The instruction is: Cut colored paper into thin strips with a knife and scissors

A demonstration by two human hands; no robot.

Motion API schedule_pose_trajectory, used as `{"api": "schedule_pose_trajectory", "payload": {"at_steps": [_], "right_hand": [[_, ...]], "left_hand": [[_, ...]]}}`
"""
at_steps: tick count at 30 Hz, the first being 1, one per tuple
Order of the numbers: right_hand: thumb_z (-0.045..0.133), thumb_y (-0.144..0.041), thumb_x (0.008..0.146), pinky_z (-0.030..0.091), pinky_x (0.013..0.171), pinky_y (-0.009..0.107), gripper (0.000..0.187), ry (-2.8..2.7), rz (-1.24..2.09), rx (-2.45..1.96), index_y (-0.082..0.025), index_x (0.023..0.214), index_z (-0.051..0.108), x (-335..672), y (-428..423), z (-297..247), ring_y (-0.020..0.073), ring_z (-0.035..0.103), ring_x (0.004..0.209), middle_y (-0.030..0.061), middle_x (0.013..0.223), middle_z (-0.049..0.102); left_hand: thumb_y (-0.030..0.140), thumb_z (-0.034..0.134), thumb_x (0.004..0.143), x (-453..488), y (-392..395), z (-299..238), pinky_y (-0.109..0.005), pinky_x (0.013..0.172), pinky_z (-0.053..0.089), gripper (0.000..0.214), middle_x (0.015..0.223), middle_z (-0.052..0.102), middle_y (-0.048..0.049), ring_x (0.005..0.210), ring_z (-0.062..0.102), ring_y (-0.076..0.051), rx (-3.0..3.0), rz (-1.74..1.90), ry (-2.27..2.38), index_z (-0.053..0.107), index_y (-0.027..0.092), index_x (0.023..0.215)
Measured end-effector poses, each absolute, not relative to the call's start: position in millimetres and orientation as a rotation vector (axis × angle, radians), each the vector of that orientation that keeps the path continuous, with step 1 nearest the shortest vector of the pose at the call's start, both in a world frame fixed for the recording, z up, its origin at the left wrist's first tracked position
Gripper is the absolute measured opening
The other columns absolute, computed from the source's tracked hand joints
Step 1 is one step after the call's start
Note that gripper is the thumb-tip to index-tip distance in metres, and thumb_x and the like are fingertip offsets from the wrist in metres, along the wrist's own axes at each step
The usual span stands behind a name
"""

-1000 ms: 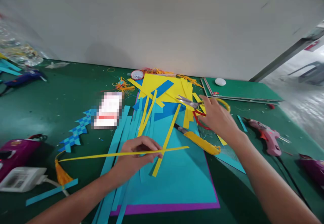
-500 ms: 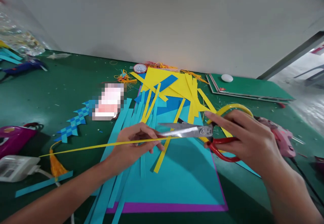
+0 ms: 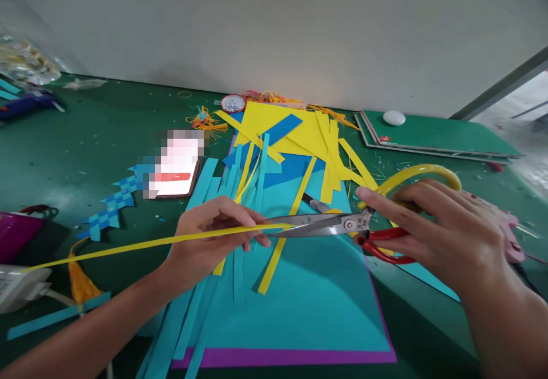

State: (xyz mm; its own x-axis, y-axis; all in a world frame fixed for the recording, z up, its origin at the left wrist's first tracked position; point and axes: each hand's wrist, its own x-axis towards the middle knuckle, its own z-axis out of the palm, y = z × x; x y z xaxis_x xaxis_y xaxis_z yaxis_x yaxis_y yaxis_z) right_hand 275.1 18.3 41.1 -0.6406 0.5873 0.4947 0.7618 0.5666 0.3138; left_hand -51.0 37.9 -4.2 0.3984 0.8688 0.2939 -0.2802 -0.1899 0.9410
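My left hand (image 3: 216, 233) pinches a long, narrow yellow paper strip (image 3: 149, 243) that trails off to the left. In my right hand (image 3: 445, 230) is a pair of scissors (image 3: 338, 224), with one yellow and one red handle loop. Its blades point left, slightly parted, with the strip's right end between them close to my left fingertips. Beneath both hands lies a turquoise paper sheet (image 3: 299, 316) with a purple edge below it. Loose turquoise strips (image 3: 192, 305) and a short yellow strip (image 3: 269, 276) rest on the sheet.
Yellow paper (image 3: 274, 122) lies at the back, with a cutter knife (image 3: 317, 203) nearer. Left are a phone (image 3: 175, 168), a woven blue paper piece (image 3: 115, 202) with an orange tassel (image 3: 81, 282), and a white adapter (image 3: 21, 287). A pink glue gun (image 3: 507, 230) and green boards (image 3: 440, 133) are right.
The scissor blades have parted from nearly closed, and the yellow strip's end now sits between them. My right hand has shifted slightly right, my left hand slightly left. The view has moved a little.
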Motion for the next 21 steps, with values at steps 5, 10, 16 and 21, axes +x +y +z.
{"api": "schedule_pose_trajectory", "payload": {"at_steps": [5,10,16,21], "right_hand": [[0.050,-0.046,0.095,0.040,0.058,0.033,0.068,-2.483,-0.747,-1.077,-0.030,0.156,0.026,273.2,19.7,38.4,0.0194,0.051,0.067,0.0021,0.075,0.050],[0.052,-0.045,0.095,0.038,0.057,0.032,0.068,-2.469,-0.746,-1.068,-0.029,0.156,0.028,273.0,20.7,35.0,0.0175,0.050,0.065,0.0010,0.074,0.047],[0.053,-0.043,0.095,0.039,0.056,0.031,0.069,-2.477,-0.738,-1.056,-0.027,0.156,0.027,275.7,21.2,32.5,0.0171,0.051,0.065,0.0006,0.072,0.048],[0.053,-0.039,0.096,0.041,0.056,0.030,0.073,-2.479,-0.690,-1.059,-0.026,0.158,0.017,274.7,20.7,30.0,0.0167,0.053,0.068,0.0010,0.075,0.053]], "left_hand": [[0.000,0.066,0.084,-50.8,39.2,-4.4,-0.019,0.058,0.061,0.019,0.098,0.078,-0.0045,0.076,0.076,-0.017,1.387,1.163,0.553,0.070,0.017,0.094],[-0.003,0.064,0.085,-52.7,38.3,-5.7,-0.018,0.060,0.061,0.024,0.101,0.078,-0.0027,0.077,0.076,-0.016,1.394,1.145,0.557,0.070,0.017,0.096],[-0.003,0.062,0.086,-54.6,38.0,-8.9,-0.018,0.062,0.060,0.027,0.102,0.077,-0.0008,0.079,0.076,-0.016,1.392,1.132,0.565,0.070,0.020,0.098],[-0.001,0.062,0.087,-54.6,38.4,-8.7,-0.018,0.062,0.060,0.025,0.103,0.077,-0.0006,0.079,0.076,-0.016,1.394,1.116,0.542,0.070,0.019,0.099]]}}
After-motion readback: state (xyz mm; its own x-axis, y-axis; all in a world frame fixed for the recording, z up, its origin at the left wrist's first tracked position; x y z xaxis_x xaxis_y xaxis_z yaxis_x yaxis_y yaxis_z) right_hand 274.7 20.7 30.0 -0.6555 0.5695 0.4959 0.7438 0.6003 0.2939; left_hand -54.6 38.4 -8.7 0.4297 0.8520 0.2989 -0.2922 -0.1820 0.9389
